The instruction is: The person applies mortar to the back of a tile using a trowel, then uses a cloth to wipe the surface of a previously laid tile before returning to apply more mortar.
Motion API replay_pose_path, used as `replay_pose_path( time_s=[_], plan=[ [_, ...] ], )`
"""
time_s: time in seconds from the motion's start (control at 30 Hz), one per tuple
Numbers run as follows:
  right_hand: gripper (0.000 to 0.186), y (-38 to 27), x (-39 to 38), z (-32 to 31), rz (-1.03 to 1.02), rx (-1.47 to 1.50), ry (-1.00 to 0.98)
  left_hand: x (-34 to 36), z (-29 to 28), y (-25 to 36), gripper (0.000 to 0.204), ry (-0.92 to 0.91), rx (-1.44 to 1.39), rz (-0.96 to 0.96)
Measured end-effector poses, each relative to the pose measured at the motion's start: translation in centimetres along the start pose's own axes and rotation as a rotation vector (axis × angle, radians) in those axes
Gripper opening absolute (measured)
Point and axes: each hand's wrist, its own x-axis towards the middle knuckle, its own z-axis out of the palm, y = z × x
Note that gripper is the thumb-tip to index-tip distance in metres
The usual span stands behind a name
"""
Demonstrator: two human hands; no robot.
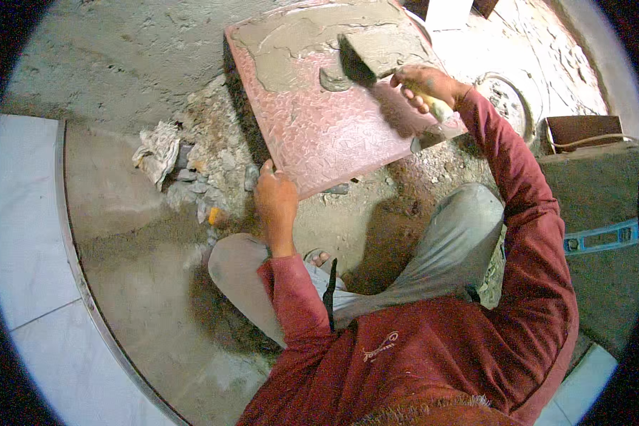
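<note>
A large pinkish tile [319, 142] rests tilted in front of me, textured face up. Grey mortar [284, 46] coats its far part, while the near part is mostly bare pink. My left hand [277, 202] grips the tile's near left corner, with the thumb on top. In my right hand [433, 86], above the tile's right side, is a trowel [357, 65] with a yellowish handle. Its dark blade points to the far left, over the edge of the mortar. A small ridge of mortar [336, 79] lies beside the blade.
Rubble and a crumpled, dirty sheet [157, 153] lie left of the tile, by an orange piece [216, 216]. White floor tiles [32, 263] border the left side. A blue spirit level [602, 236] is at right, near a brown box-like piece [583, 133].
</note>
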Motion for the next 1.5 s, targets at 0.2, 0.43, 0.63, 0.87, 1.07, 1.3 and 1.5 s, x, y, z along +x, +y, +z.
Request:
replay_pose_path(
  time_s=[0.2, 0.43, 0.63, 0.87, 1.07, 1.3, 1.5],
  plan=[
    [0.038, -1.4, 1.1, 7.0, -0.031, -0.214, -0.114, 0.0, 0.6, -0.7, 0.044, 0.035, 0.027, -0.017],
    [0.037, -2.2, -1.4, 0.3, -0.755, -1.688, 0.075, -0.7, -0.1, 1.8, 0.045, -0.024, 0.056, -0.062],
    [0.032, -3.7, 2.7, -1.9, -0.928, -1.808, 0.244, -0.6, -0.7, 1.9, 0.045, -0.018, 0.122, -0.146],
    [0.039, -7.6, 15.4, -1.0, -0.953, -1.619, 0.431, -0.6, 0.0, 3.0, 0.042, -0.039, 0.098, -0.055],
    [0.051, -10.6, 16.5, 4.9, -0.425, -0.796, 0.089, -0.6, -0.2, 1.9, 0.039, 0.017, 0.099, -0.051],
    [0.042, -7.7, 8.2, 6.8, -0.264, -0.820, -0.144, 0.0, -0.6, 1.0, 0.036, 0.038, 0.010, -0.047],
    [0.046, -0.3, 0.2, -0.8, -0.228, -0.927, -0.050, 1.9, 2.0, -2.6, 0.033, 0.003, 0.244, 0.172]
  ],
)
